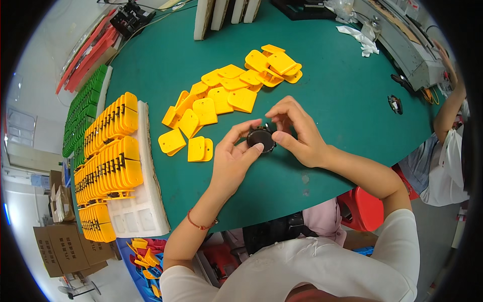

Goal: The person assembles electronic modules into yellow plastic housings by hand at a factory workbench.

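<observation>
My left hand point(233, 157) holds a round black watch-like device point(260, 140), its thumb on the dark flat face and its fingers behind the rim. At the device's right side, my right hand point(301, 137) has its fingers bent, with thumb and forefinger apart. The right thumb tip is beside the rim; whether it touches cannot be told. Just beyond my hands, a loose pile of yellow plastic plates point(221, 99) with rounded corners and small holes lies on the green table point(322, 105).
At the left, a white foam tray point(151, 176) holds rows of yellow plates with black parts point(108, 167); green ones point(85, 105) stand behind. White foam blocks point(204, 20) are at the back. A small black item point(395, 104) lies right. Another person's arm point(450, 108) shows far right.
</observation>
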Motion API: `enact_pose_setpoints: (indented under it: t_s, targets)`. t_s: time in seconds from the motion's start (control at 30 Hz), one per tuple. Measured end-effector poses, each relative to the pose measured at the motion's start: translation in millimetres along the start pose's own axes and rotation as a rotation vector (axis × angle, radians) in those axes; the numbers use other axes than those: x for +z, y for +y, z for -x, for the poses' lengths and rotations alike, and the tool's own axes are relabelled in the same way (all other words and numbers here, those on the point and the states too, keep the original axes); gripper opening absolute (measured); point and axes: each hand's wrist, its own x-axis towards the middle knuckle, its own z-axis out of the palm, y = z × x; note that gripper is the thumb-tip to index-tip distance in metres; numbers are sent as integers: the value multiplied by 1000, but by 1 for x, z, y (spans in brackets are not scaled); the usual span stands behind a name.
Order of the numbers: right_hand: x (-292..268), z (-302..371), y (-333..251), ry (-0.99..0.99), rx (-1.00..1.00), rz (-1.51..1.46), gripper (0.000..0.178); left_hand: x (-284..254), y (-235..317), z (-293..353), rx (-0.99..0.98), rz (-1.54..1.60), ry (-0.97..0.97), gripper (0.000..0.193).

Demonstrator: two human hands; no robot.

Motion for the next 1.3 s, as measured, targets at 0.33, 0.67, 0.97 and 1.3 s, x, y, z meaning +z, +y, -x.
enact_pose_setpoints:
  t_s: [0.33,0.67,0.97,1.3]
  targets:
    - [5,0,-5,-46,-30,-17,24,-3,0,2,-15,8,46,25]
    - [6,1,3,-14,183,-240,14,-2,-2,4,14,-26,45,26]
    - [4,0,-1,-55,325,-454,12,2,-2,8,72,-140,116,25]
    - [5,1,0,-64,406,-453,14,2,1,10,85,-168,122,25]
